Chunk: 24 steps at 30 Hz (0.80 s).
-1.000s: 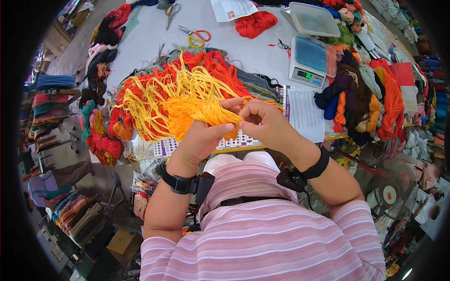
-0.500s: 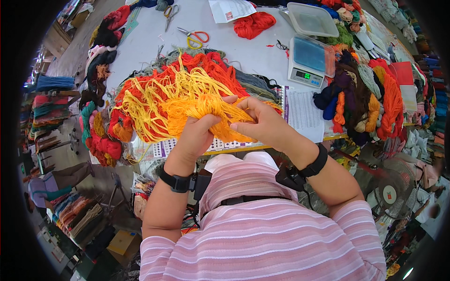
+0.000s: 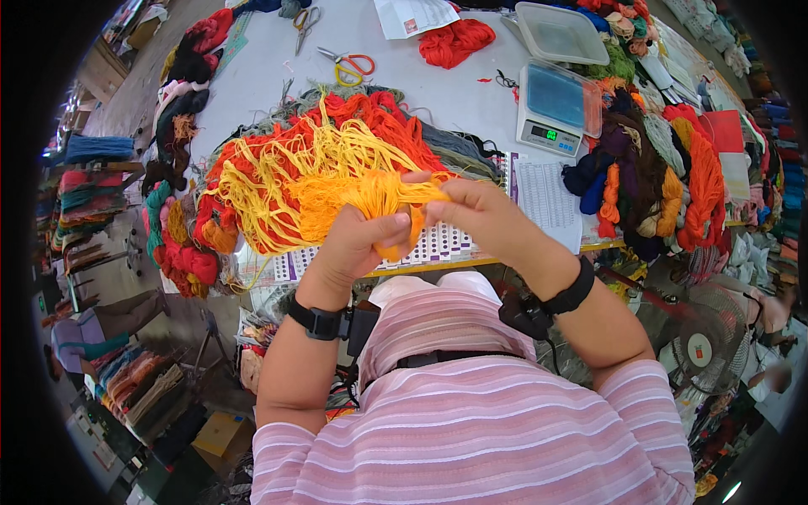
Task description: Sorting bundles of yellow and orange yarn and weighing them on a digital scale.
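Observation:
A thick bundle of orange-yellow yarn (image 3: 370, 194) spans both my hands above the table's near edge. My left hand (image 3: 364, 240) is closed round its middle, thumb on top. My right hand (image 3: 471, 209) pinches the gathered strands at the bundle's right end. A loop of the same yarn hangs between the hands. Under and behind the bundle spreads a heap of pale yellow yarn (image 3: 269, 189) on red-orange yarn (image 3: 349, 109), with grey skeins along its far side. Both wrists wear black straps with small devices.
On the white table (image 3: 454, 97) lie two scissors (image 3: 347, 66), red yarn (image 3: 454, 42) and a digital scale (image 3: 551, 105) beside a clear plastic tub (image 3: 560, 35). Printed sheets (image 3: 547, 202) lie right of my hands. Coloured skeins (image 3: 703, 185) line the right side; a fan (image 3: 703, 337) stands below.
My right hand has closed on the yarn's right end, drawing the loose, spread strands together into a narrower bunch. My left hand keeps its hold, its thumb shifted slightly right.

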Each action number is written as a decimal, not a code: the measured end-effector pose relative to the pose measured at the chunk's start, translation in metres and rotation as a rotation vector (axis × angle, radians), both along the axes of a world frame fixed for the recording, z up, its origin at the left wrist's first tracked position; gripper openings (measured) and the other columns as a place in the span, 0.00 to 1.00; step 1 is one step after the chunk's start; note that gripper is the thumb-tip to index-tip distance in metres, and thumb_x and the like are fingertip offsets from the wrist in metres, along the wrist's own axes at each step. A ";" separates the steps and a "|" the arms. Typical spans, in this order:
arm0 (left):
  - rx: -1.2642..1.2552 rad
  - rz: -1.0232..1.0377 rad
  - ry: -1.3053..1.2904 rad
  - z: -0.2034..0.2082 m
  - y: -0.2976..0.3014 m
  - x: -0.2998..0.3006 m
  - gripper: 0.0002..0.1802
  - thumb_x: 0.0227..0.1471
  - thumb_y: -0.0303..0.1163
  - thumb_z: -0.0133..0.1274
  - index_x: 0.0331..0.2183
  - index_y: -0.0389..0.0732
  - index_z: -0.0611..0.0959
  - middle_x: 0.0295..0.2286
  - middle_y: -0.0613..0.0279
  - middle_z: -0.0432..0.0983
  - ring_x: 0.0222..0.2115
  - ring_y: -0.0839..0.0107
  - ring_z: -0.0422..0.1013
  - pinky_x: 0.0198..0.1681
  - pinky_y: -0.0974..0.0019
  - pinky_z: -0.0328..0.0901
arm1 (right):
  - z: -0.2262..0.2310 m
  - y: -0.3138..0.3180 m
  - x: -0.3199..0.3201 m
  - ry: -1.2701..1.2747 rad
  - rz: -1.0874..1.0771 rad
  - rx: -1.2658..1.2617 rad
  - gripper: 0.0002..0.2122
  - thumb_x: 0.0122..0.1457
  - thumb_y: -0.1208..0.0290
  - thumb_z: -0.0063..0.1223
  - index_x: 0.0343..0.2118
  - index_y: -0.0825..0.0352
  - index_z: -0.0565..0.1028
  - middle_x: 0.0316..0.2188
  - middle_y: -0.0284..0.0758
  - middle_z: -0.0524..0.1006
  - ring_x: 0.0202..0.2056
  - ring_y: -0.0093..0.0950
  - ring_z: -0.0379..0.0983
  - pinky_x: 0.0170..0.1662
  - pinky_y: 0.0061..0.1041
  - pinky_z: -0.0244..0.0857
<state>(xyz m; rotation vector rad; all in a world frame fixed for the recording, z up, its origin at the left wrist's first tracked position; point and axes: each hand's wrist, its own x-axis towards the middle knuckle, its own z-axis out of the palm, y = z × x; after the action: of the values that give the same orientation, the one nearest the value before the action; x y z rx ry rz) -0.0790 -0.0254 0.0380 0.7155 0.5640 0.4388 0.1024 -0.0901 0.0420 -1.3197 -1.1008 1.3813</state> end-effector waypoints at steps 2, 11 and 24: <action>0.009 -0.086 0.095 0.000 0.003 -0.011 0.23 0.44 0.29 0.50 0.44 0.32 0.69 0.16 0.68 0.64 0.14 0.80 0.61 0.15 0.77 0.56 | -0.004 -0.001 0.015 0.300 0.005 -0.212 0.05 0.51 0.72 0.51 0.26 0.69 0.72 0.18 0.30 0.67 0.21 0.22 0.65 0.27 0.19 0.60; -0.311 0.605 -0.268 -0.010 0.049 -0.195 0.09 0.56 0.34 0.36 0.27 0.44 0.68 0.13 0.76 0.49 0.10 0.86 0.47 0.07 0.80 0.45 | -0.057 -0.106 0.265 1.057 -0.786 -0.193 0.10 0.61 0.69 0.35 0.23 0.62 0.63 0.10 0.21 0.50 0.11 0.14 0.43 0.14 0.16 0.39; -0.145 0.648 -0.117 -0.014 0.159 -0.424 0.16 0.53 0.29 0.42 0.15 0.43 0.64 0.13 0.67 0.57 0.14 0.72 0.57 0.23 0.71 0.57 | -0.009 -0.299 0.536 0.342 -1.484 -0.270 0.11 0.61 0.67 0.32 0.29 0.64 0.67 0.09 0.22 0.50 0.10 0.18 0.42 0.16 0.20 0.39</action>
<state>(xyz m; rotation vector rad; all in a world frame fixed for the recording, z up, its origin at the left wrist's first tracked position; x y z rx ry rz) -0.5028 0.1336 0.0243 0.3500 0.7051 1.0234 0.6387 -0.3886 0.0331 -1.4457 0.3944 0.5216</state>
